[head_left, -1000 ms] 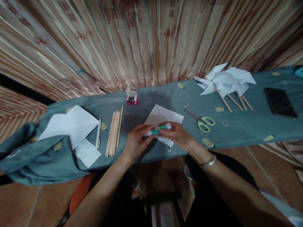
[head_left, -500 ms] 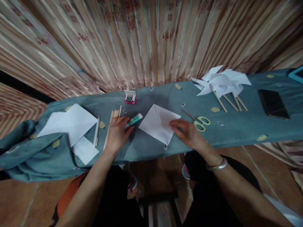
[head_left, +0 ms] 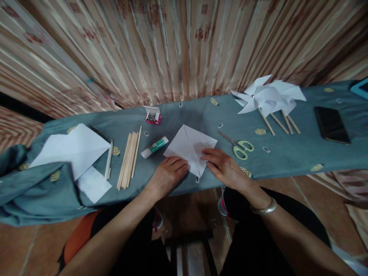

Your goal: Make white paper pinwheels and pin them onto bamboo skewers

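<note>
A square sheet of white paper (head_left: 186, 142), with diagonal lines running in from its corners, lies turned like a diamond before me. My left hand (head_left: 169, 172) is closed at its lower left edge, fingers together on top and thumb hidden. At the right edge, my right hand (head_left: 220, 163) holds the sheet between fingers and thumb. A white and green glue stick (head_left: 155, 147) lies just left of the paper. Scissors with light green handles (head_left: 241, 148) rest to its right, blades slightly apart. Behind the glue stick stands a small red open box (head_left: 153, 115) of shiny metal pieces.
Several wooden sticks (head_left: 129, 159) lie left of the glue stick. Farther left are a white pen (head_left: 109, 159) and more white paper (head_left: 77, 147). Paper pinwheels (head_left: 268, 97) on sticks lie at the back right, near a black phone (head_left: 332, 124). A grey-green cloth (head_left: 290, 153) covers the table.
My left hand has let go of the glue stick, which now lies on the cloth, and has moved right onto the paper. My right hand stays at the paper's right edge.
</note>
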Demonstrator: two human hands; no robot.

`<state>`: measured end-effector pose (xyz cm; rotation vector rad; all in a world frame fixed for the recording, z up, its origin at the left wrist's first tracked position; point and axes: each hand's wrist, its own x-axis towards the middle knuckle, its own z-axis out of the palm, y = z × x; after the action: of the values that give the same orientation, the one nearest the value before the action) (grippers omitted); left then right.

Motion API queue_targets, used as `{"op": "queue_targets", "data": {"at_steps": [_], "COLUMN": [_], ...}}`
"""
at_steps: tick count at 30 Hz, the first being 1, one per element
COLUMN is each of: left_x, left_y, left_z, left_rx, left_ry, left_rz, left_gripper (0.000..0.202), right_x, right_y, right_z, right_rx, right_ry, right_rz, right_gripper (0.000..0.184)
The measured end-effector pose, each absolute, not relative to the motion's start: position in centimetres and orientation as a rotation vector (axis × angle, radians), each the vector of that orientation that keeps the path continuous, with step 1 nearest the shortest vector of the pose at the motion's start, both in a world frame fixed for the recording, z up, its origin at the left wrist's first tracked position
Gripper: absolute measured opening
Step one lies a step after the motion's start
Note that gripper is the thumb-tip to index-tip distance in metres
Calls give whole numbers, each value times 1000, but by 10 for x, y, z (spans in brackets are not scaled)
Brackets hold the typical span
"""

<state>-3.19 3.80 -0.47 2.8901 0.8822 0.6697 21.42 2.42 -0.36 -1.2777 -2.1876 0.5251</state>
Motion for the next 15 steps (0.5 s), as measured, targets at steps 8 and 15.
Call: {"op": "queue_targets", "data": {"at_steps": [8,15], "left_x": [-29,-25], "left_y": [39,40], "left_z": [-3,-6], "left_rx": [2832,2847], "left_ry": [904,888], "left_rz": [651,629], "left_gripper": [19,17], "right_x": [215,214], "right_y": [24,24], "right_z": [-4,-4], "right_rx": [-1280,-1287], "right_ry": [-2164,-2129], "right_rz": [549,591], "right_gripper": [30,30]}}
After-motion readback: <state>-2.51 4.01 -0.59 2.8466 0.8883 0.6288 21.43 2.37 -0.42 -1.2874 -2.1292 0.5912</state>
